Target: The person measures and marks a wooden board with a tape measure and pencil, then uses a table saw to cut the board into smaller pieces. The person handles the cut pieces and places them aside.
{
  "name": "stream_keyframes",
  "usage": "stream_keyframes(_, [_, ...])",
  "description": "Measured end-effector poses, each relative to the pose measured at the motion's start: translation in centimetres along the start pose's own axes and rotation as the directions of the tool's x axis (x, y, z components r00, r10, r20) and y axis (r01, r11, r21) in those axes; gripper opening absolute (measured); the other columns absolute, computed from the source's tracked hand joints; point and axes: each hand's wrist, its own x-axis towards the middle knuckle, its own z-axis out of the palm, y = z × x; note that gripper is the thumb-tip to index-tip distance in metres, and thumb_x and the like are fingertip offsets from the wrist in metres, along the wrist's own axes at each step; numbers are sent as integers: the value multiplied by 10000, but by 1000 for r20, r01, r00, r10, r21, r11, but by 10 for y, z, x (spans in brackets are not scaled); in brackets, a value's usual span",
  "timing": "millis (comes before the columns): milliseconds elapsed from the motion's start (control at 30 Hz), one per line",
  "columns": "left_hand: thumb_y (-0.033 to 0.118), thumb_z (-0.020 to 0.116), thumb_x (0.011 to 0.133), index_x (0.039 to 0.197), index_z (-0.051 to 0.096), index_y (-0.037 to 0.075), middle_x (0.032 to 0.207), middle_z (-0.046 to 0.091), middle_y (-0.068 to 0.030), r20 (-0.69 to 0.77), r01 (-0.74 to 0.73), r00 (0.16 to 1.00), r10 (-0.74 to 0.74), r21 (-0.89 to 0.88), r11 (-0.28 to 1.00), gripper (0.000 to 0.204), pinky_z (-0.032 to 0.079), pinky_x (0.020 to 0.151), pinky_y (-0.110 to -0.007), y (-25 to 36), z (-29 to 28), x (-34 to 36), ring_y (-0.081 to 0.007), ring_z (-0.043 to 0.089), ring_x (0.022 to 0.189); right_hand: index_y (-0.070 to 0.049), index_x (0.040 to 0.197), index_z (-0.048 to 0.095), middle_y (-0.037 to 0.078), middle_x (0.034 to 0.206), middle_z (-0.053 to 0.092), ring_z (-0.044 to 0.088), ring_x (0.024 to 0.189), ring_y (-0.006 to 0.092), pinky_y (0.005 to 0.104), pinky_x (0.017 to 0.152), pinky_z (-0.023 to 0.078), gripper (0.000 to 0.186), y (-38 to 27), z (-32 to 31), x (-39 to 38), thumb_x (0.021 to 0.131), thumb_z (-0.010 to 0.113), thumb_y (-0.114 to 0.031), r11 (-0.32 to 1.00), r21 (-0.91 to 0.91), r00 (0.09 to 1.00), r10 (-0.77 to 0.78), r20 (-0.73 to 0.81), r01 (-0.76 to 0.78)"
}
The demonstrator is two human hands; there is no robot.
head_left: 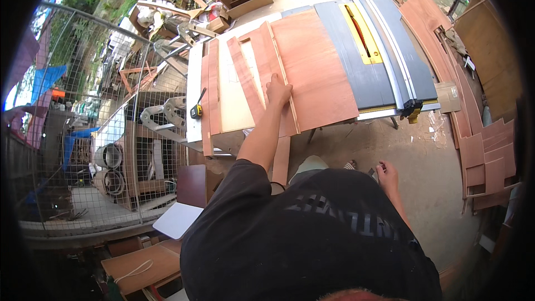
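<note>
My left hand (pixel 278 90) reaches forward over the worktable, its fingers curled onto a narrow wooden strip (pixel 277 50). That strip lies lengthwise along a reddish plywood sheet (pixel 320 69), whose right side overlaps the grey saw table. Left of the hand, a loose plywood strip (pixel 243 72) lies slanted over a pale board (pixel 228 97). Low at my right side, my right hand (pixel 387 177) is closed around a small dark, flat piece that I cannot make out. A yellow and black tape measure (pixel 196 111) rests at the table's left edge.
The grey table saw (pixel 340 39) has a yellow insert plate (pixel 356 30) and a long metal fence (pixel 384 44). Plywood offcuts (pixel 485 156) stack at the right. A folding metal ladder (pixel 167 117) and a wire mesh fence (pixel 89 117) stand left.
</note>
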Motion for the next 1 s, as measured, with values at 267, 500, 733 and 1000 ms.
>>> stream_keyframes(267, [347, 786, 811, 1471, 414, 88, 1346, 497, -263, 16, 63, 998, -65, 126, 990, 801, 478, 1040, -462, 47, 23, -69, -448, 553, 1212, -44, 1227, 661, 144, 907, 680, 659, 772, 233, 364, 727, 531, 354, -140, -15, 85, 905, 694, -188, 946, 65, 930, -325, 173, 318])
stream_keyframes(500, [384, 767, 851, 1389, 523, 96, 1299, 529, -145, 89, -64, 994, 69, -55, 996, 658, 469, 1035, -459, 7, 7, -75, -353, 516, 1235, -70, 1487, 416, 161, 953, 699, 697, 874, 323, 420, 814, 532, 686, -199, 56, 94, 895, 708, -255, 929, 18, 785, -323, 529, 370])
stream_keyframes(733, [452, 743, 862, 1432, 482, 127, 1359, 477, -188, -324, 27, 942, 94, 350, 936, 705, 435, 995, -511, -60, -40, -74, -363, 498, 1226, -68, 1555, 199, 314, 1166, 644, 652, 1093, 457, 480, 933, 506, 900, -209, 105, 70, 867, 736, -288, 961, 100, 808, -271, 524, 258])
stream_keyframes(1000, [411, 682, 888, 1407, 467, 153, 1299, 495, -241, -31, 108, 994, -103, 199, 974, 618, 497, 965, -541, -101, -69, -26, -433, 509, 1215, -74, 1578, 148, 356, 1354, 517, 549, 1233, 497, 513, 1006, 469, 989, -234, 147, 63, 827, 755, -286, 945, -157, 930, -234, 285, 286])
